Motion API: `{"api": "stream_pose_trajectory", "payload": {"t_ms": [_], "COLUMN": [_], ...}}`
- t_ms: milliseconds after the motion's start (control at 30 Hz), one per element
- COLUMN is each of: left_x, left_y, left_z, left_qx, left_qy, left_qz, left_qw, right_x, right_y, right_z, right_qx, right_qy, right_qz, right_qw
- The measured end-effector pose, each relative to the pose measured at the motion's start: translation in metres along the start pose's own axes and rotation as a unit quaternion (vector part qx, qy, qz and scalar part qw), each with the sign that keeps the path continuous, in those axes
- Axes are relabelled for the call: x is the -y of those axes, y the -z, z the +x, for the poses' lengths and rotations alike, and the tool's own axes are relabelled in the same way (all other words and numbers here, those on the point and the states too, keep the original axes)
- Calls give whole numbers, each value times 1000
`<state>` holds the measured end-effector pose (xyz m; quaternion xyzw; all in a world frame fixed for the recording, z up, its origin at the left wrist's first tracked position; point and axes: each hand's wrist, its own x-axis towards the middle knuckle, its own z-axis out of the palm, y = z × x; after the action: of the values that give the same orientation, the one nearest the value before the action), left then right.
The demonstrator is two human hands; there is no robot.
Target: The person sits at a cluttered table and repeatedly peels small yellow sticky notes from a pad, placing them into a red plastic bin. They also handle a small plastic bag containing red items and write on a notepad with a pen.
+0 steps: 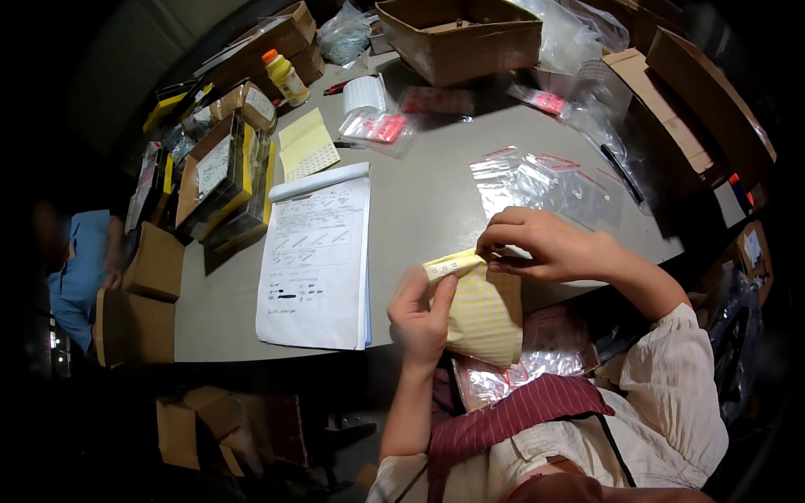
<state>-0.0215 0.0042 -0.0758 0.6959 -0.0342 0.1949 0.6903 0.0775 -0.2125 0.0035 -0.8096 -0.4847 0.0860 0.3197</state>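
Observation:
My left hand [422, 314] pinches a yellow label sheet [485, 317], thumb on the near face, and holds it tilted over the table's front edge. The sheet has a pale grid, and a few small white labels show along its curled top edge. At the sheet's upper right corner, my right hand [541, 245] has its fingertips pressed together on the edge. Whether a single label sits between those fingertips is too small to tell. Just beyond my right hand lie several clear zip bags [545, 184] with red seal lines, some bearing small white dots.
Left of my hands lies a stack of written papers [314, 260]. Behind it are another yellow label sheet [307, 144] and a yellow bottle [286, 78] with an orange cap. Cardboard boxes [459, 46] line the back. A black pen [620, 174] lies right. A person in blue [80, 277] is far left.

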Motion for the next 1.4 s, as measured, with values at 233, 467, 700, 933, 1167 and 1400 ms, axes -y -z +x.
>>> {"api": "stream_pose_trajectory", "payload": {"t_ms": [233,467,700,933,1167,1400], "left_x": [3,-1,1,-21,-42,-50], "left_y": [-2,-4,-8,-21,-34,-55], "left_z": [-1,1,-3,-2,6,14], "left_qx": [-13,17,23,46,115,176], "left_qy": [-26,-35,13,45,-27,-77], "left_qz": [31,37,2,-24,81,119], "left_qw": [999,999,1000,998,990,974], "right_x": [0,1,0,2,-3,-17], "right_y": [-7,-8,-4,-18,-2,2], "right_z": [-8,-21,-32,-54,-79,-104], "right_qx": [-41,-68,-85,-163,-144,-161], "right_qy": [23,-6,-32,40,-55,-121], "right_qz": [-6,35,85,-8,196,304], "right_qw": [999,997,992,986,969,931]}}
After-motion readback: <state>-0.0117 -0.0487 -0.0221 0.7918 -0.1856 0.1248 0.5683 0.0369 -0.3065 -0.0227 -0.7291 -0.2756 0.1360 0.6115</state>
